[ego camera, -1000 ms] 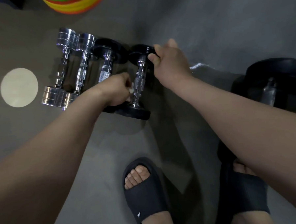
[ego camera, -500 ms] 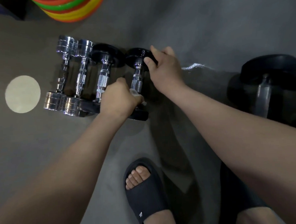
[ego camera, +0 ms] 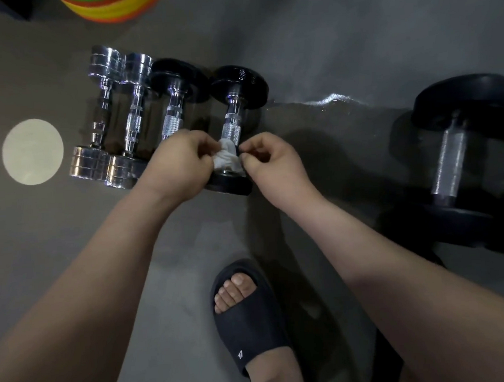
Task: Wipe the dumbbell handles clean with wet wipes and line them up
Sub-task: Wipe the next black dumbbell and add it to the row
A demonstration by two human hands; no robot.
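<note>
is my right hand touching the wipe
Touching: the head view shows the right hand pinching the white wipe wrapped around the dumbbell handle.

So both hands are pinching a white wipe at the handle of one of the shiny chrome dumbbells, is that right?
Not quite. The head view shows the left hand and right hand pinching the white wipe at the handle of the black-ended dumbbell at the right end of the row, not a chrome one.
</note>
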